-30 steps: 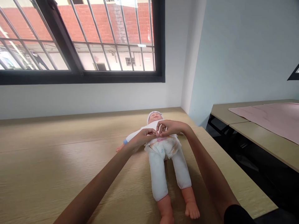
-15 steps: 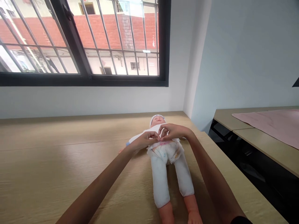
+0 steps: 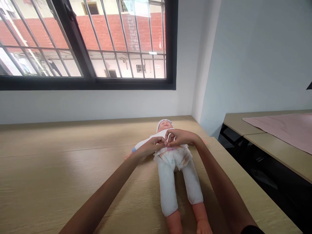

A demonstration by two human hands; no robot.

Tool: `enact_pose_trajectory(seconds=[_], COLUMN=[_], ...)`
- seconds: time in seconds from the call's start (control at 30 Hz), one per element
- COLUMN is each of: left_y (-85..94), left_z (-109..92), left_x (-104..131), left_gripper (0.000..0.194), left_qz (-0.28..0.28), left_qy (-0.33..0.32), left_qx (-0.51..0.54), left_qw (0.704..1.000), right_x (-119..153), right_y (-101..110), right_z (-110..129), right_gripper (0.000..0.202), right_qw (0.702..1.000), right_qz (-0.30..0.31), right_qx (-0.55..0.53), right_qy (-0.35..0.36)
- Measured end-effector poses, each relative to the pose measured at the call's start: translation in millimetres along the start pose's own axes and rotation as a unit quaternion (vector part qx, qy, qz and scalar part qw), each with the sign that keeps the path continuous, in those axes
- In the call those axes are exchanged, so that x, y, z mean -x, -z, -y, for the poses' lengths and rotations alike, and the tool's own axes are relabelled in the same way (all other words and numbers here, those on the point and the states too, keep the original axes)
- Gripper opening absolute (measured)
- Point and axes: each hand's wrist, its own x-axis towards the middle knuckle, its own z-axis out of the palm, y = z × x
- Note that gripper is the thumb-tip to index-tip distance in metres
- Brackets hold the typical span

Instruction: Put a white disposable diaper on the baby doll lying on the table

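Observation:
A baby doll (image 3: 168,188) lies on its back on the wooden table (image 3: 60,169), its head toward the wall and its feet toward me. It has a white cap, a white top with a blue cuff, and white legs with reddish feet. Around its hips is a white diaper (image 3: 173,158) with coloured prints. My left hand (image 3: 154,144) and my right hand (image 3: 177,137) meet at the diaper's front waist edge, fingers pinched together there. What lies between the fingertips is too small to make out.
A barred window (image 3: 126,42) with a black frame is in the wall behind the table. On the right, beyond a dark gap, stands another table (image 3: 278,143) with a pink cloth (image 3: 287,126) on it.
Both hands stay pinched at the waist of the diaper. The view has shifted very slightly; otherwise nothing has visibly moved.

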Motion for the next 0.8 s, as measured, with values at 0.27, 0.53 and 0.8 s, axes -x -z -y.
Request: enact_pose_trajectory(seconds=[0.27, 0.53, 0.8], left_y=[0.2, -12.5, -16.7], left_z=[-9.1, -12.4, -13.7], left_x=[2.3, 1.3, 2.2], left_gripper=[0.038, 0.031, 0.018], left_qz=[0.005, -0.033, -0.033], left_qy=[0.020, 0.030, 0.043], left_qx=[-0.083, -0.028, 0.031], left_qw=[0.996, 0.999, 0.998], right_x=[-0.5, 1.8, 1.7], right_y=[3.7, 2.8, 2.8], right_z=[-2.4, 6.3, 8.6], right_gripper=[0.030, 0.027, 0.015], right_qw=[1.000, 0.999, 0.999], right_qz=[0.000, -0.013, -0.013], right_qx=[0.018, -0.005, -0.017], right_qy=[0.022, 0.032, 0.045])
